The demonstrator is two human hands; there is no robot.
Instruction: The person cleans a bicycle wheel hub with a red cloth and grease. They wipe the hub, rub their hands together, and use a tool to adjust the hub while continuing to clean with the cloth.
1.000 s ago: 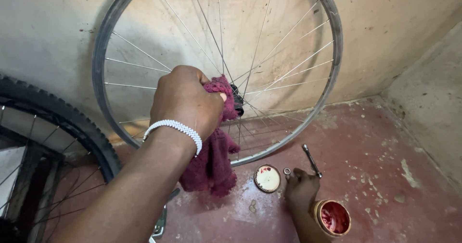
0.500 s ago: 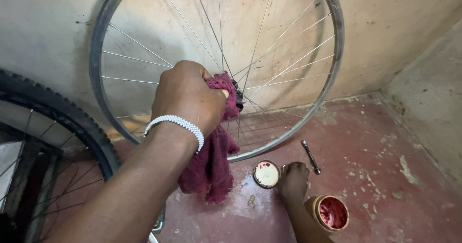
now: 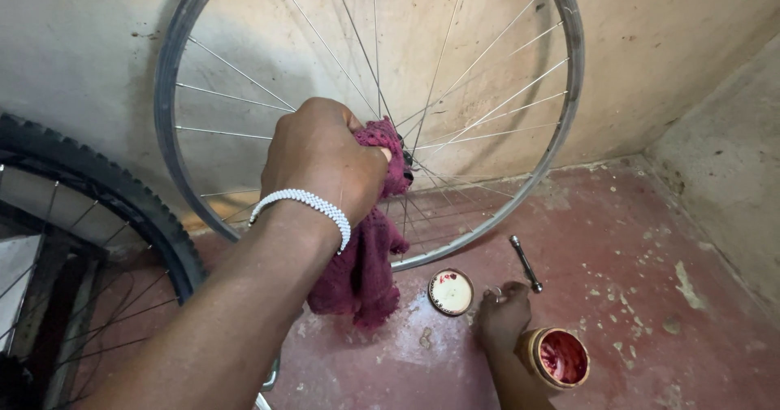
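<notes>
My left hand [image 3: 325, 158], with a white bead bracelet on its wrist, is closed around a maroon rag [image 3: 361, 272] and presses it against the hub of a bare spoked bicycle rim [image 3: 171, 174] that leans on the wall. The rag hangs down below the hub, which is mostly hidden. My right hand [image 3: 504, 316] rests low on the red floor with its fingers curled. Its fingertips are at a small metal ring [image 3: 493, 294]. It lies between a round lid [image 3: 451, 292] and an open tin of red grease [image 3: 559, 356]; whether it grips the ring is hidden.
A thin metal spanner [image 3: 526, 262] lies on the floor just right of the rim. A second wheel with a knobby black tyre [image 3: 122, 199] stands at the left. Rough plaster walls [image 3: 715, 158] meet in a corner at the right.
My left hand stays on the hub with the rag, shifting only slightly. My right hand has edged a little along the floor, staying between the lid and the tin.
</notes>
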